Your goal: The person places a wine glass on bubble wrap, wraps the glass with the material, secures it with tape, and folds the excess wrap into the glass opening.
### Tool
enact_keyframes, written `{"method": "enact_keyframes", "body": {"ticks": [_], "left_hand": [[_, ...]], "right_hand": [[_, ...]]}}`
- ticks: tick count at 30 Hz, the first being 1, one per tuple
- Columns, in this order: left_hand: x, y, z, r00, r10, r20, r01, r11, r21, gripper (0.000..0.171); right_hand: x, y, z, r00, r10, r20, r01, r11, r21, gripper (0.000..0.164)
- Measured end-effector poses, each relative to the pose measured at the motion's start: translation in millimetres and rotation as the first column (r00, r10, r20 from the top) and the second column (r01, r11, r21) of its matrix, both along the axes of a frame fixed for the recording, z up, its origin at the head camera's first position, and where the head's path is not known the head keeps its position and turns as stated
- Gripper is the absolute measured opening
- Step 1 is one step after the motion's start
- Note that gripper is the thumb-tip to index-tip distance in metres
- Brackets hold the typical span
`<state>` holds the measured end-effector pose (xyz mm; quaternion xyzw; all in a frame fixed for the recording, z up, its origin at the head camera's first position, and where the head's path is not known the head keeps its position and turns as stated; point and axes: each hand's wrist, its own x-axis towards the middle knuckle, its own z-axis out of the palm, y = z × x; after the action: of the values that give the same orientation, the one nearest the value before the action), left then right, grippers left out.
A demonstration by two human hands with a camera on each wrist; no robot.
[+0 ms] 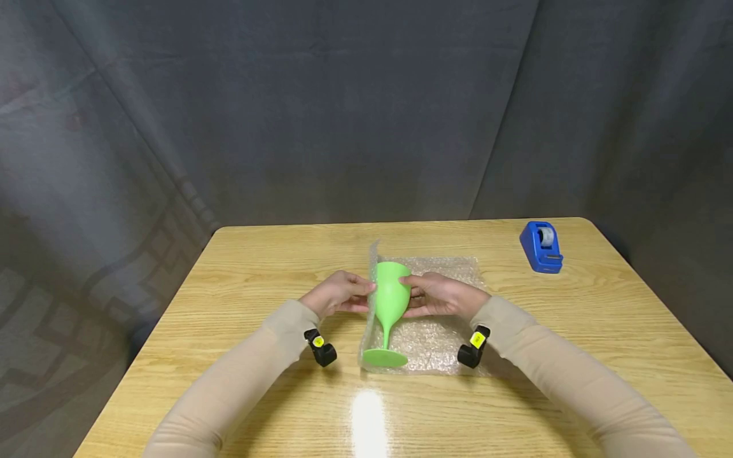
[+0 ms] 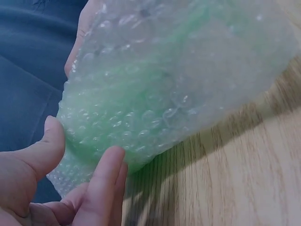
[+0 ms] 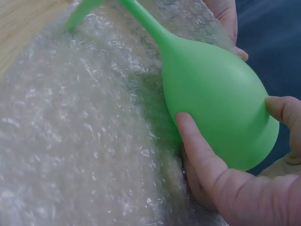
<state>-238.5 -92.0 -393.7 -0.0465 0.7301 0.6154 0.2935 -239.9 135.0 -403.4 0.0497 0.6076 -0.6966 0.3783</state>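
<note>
A light green plastic goblet lies on its side on a sheet of bubble wrap, its bowl away from me and its foot towards me. My right hand grips the bowl, thumb near the rim and fingers along the side, as the right wrist view also shows the goblet. On the other side, my left hand holds the raised left flap of the wrap against the bowl. In the left wrist view the goblet shows only dimly through the bubble wrap, between thumb and fingers.
A blue tape dispenser with a roll of clear tape stands at the back right of the wooden table. Dark grey curtains hang behind the table and at its sides.
</note>
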Motion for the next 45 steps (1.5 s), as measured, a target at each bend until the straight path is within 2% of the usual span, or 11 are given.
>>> {"method": "enact_keyframes", "body": {"ticks": [9,22,32,36,45], "left_hand": [[1.7,2,2.4,1.000,-0.014,-0.026,0.013,0.999,-0.050,0.034],[3.1,2,2.4,0.998,-0.056,-0.011,0.056,0.998,-0.009,0.038],[3.8,2,3.3,0.998,-0.059,-0.012,0.059,0.998,-0.008,0.037],[4.9,2,5.1,0.998,-0.064,-0.019,0.064,0.998,-0.020,0.036],[5.1,3,8.6,0.996,-0.085,-0.035,0.084,0.996,-0.033,0.034]], "right_hand": [[0.9,1,0.3,1.000,0.002,-0.001,-0.002,1.000,-0.011,0.059],[3.4,2,0.6,1.000,-0.003,-0.023,0.003,1.000,0.005,0.057],[2.2,3,6.1,0.996,0.024,-0.086,-0.015,0.994,0.109,0.052],[2.6,2,11.4,0.990,0.059,-0.129,-0.040,0.989,0.145,0.050],[4.3,-8,19.2,0.974,0.145,-0.172,-0.093,0.957,0.275,0.053]]}}
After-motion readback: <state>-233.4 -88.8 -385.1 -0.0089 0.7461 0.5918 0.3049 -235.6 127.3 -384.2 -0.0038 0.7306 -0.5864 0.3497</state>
